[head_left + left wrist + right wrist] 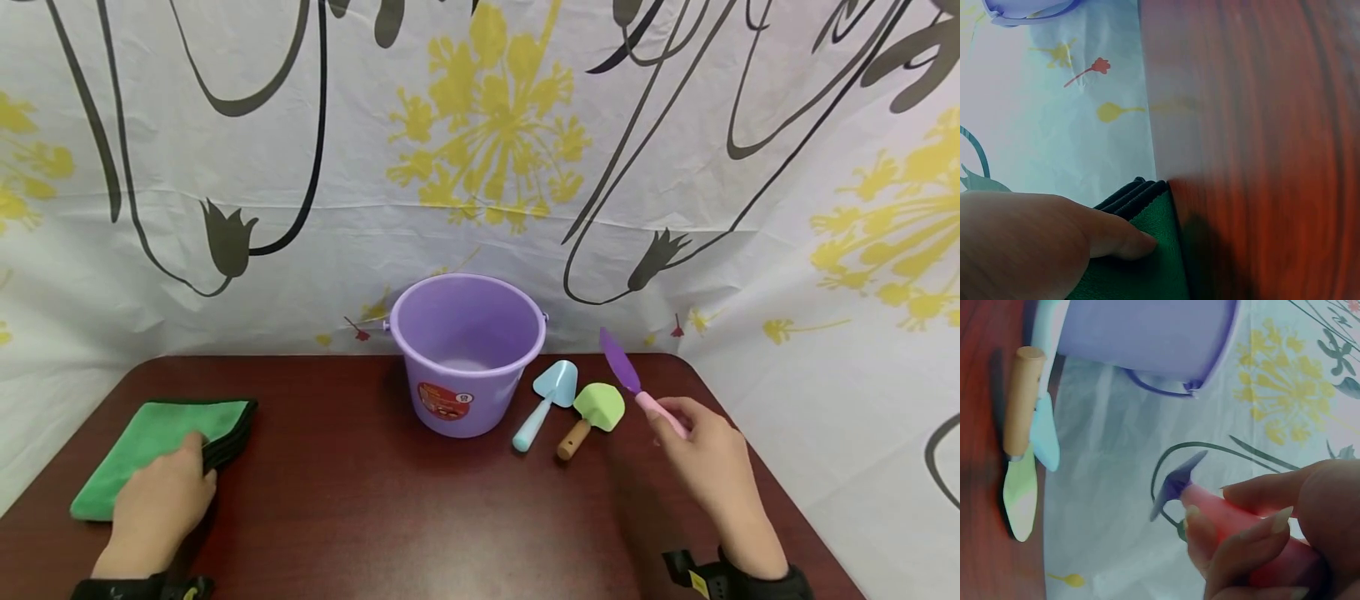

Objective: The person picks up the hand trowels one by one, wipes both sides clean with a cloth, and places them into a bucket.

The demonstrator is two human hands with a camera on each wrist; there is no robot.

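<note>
I have the purple trowel [636,388] at two o'clock from the middle of the table [465,500], pinched by its pink handle [651,405] between the thumb and fingers of my right hand [707,458]. Its long axis slants from the handle's butt at five to the tip of the blade [619,360] at about eleven. In my right wrist view that axis runs towards ten, and the blade looks foreshortened.

On the trowel's nine o'clock side lies the green trowel [598,407], its brown handle towards seven, its blade between one and two. Just beyond it lies the blue trowel [557,383], blade towards one; whether these two touch I can't tell. Next comes the bucket [467,385], upright at twelve near the table's far edge, a red label [444,401] on its near side.

At nine o'clock my left hand [161,498] grips the black-edged side of a folded green cloth [142,450], one digit lying on its top; most of my other fingers there are hidden. Behind the table hangs a flowered sheet [345,283]. I wear black bands [738,579] on both wrists.
</note>
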